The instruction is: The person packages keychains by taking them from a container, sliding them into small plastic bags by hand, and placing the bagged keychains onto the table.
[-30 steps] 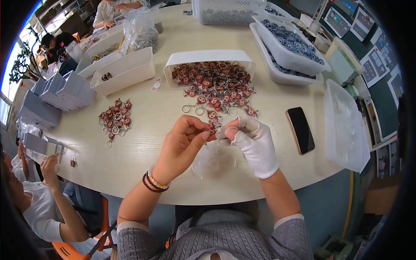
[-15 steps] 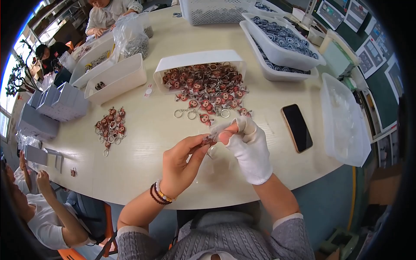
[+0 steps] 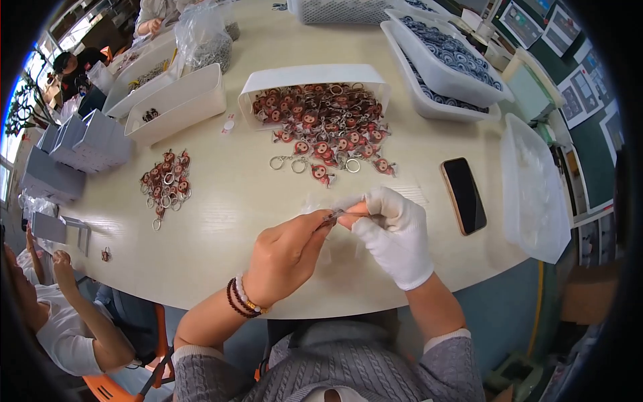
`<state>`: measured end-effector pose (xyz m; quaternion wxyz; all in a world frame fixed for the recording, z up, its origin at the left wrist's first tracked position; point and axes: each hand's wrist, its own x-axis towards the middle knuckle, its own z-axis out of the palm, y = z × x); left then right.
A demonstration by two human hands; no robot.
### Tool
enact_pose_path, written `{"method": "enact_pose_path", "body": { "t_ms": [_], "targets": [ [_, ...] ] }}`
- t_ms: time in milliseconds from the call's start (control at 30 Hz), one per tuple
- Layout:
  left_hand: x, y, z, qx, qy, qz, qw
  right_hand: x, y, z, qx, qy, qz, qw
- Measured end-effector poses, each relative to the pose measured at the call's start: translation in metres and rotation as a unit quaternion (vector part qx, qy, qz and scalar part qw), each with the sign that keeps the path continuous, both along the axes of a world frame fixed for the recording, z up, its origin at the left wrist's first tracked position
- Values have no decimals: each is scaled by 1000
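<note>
My left hand (image 3: 284,251), bare with bead bracelets on the wrist, is closed in a pinch on a small keychain (image 3: 333,216), mostly hidden by the fingers. Fingertip to fingertip with it, my right hand (image 3: 398,234) wears a white fingerless glove and pinches a bit of clear plastic film (image 3: 348,201) at the keychain. Just beyond the hands, a heap of red character keychains (image 3: 321,130) with metal rings spills from a white bin (image 3: 315,75) lying on its side. A smaller pile of keychains (image 3: 165,184) lies to the left.
A phone (image 3: 463,195) lies right of my hands, near a translucent tray (image 3: 536,194). Stacked tubs (image 3: 435,100) of blue-grey pieces stand back right. Back left are a long white bin (image 3: 177,107) and a plastic bag (image 3: 204,40) of metal parts. A co-worker (image 3: 74,321) sits at left.
My left hand has turned over the keychain, so less of it shows. Both hands stay together at the fingertips. The whole view has shifted slightly.
</note>
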<state>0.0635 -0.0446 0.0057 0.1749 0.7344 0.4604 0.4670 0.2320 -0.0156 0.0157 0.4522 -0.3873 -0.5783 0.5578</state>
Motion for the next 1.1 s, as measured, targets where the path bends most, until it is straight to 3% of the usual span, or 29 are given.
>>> {"method": "enact_pose_path", "body": {
  "t_ms": [33,100,133,167,233,300,333,400,433,467,500,533,600,633,833,933,1000,1067,1100],
  "targets": [
    [-1,0,-1,0,10,-4,1000,0,0,-1,-1,-2,3,1000],
    [-5,2,0,-28,12,-13,999,0,-1,-2,103,-158,-23,982],
    [-6,4,1,-53,15,-25,998,3,1,0,103,-159,-22,982],
    [-6,5,-1,-53,14,-25,998,6,4,2,75,-117,6,990],
    [-6,9,-7,-151,-180,-98,967,9,5,6,48,-79,34,995],
    [-6,8,-7,-174,-252,-118,945,8,6,8,-44,154,-10,987],
    [-6,7,-7,-198,-319,-136,917,6,5,9,-43,150,-8,988],
    [-6,7,-6,-203,-330,-134,912,2,2,10,0,56,-112,992],
    [-7,6,-5,-209,-336,-135,908,3,3,9,1,53,-110,992],
    [-7,6,-4,-208,-339,-134,908,6,4,7,194,-104,-78,972],
    [-7,6,-2,-173,-259,-104,945,7,4,6,376,-255,-40,890],
    [-7,5,-1,-137,-176,-74,972,4,3,8,376,-258,-39,889],
    [-6,2,2,-114,-128,-59,983,-4,1,13,466,-349,-68,810],
    [-6,1,3,-91,-78,-42,992,-4,2,12,467,-351,-67,809],
    [-3,0,1,-1,-50,-65,997,-4,5,8,514,-329,-77,789],
    [-5,0,0,8,-49,-75,996,-6,2,13,508,-355,-72,781],
    [-6,-1,2,3,-48,-79,996,-11,-2,13,463,-331,-111,815],
    [-9,-1,3,-2,-46,-82,996,-8,2,10,472,-324,-96,814],
    [-12,0,3,-49,-98,-123,986,-6,3,8,478,-317,-82,815]
  ]
}}
